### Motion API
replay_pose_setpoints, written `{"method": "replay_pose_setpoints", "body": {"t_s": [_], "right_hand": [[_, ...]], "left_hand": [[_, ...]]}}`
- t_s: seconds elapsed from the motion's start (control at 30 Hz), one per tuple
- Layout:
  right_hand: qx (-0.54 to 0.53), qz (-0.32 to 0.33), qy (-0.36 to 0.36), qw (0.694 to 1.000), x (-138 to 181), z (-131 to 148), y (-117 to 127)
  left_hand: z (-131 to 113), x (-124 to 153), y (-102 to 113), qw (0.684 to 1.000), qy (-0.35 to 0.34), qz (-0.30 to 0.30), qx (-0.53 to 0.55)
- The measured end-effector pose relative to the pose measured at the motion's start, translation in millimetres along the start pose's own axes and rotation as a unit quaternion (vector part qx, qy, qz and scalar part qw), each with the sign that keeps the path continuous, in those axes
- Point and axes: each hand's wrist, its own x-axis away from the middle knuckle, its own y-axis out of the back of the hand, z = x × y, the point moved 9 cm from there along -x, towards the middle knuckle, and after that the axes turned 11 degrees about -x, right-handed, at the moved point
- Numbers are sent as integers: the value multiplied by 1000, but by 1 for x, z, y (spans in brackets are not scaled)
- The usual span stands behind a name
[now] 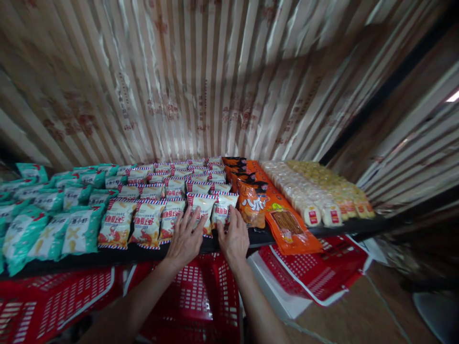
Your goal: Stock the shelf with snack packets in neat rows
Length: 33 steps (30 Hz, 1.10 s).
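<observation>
Both my hands rest at the front edge of a dark shelf (107,257) full of snack bags. My left hand (184,236) lies flat with fingers spread on a white, red and blue striped snack bag (202,209). My right hand (234,235) lies beside it, fingers stretched over the neighbouring striped bag (221,206). Neither hand grips anything. Rows of the same striped bags (147,222) run back to the wall.
Teal snack bags (81,230) fill the shelf's left part. Orange bags (253,203) and a long orange packet (287,224) lie right of my hands, then rows of clear-wrapped pale cakes (304,196). Red plastic baskets (201,296) stand below. A striped curtain (215,81) hangs behind.
</observation>
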Motion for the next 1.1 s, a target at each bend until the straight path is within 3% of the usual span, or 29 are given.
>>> {"method": "replay_pose_setpoints", "body": {"t_s": [0.2, 0.67, 0.9, 1.1], "right_hand": [[-50, -25, 9, 998, -6, 0, -1], [-91, -14, 39, 995, -4, -4, -3], [-64, -65, 73, 993, -6, -4, 26], [-14, -167, -18, 986, -14, -48, 61]], "left_hand": [[1, 0, 2, 1000, 2, -7, 10], [-2, 1, -5, 1000, -6, 2, -26], [-4, 2, -2, 1000, -12, -8, -24], [-6, 1, 2, 999, -19, -15, -24]]}}
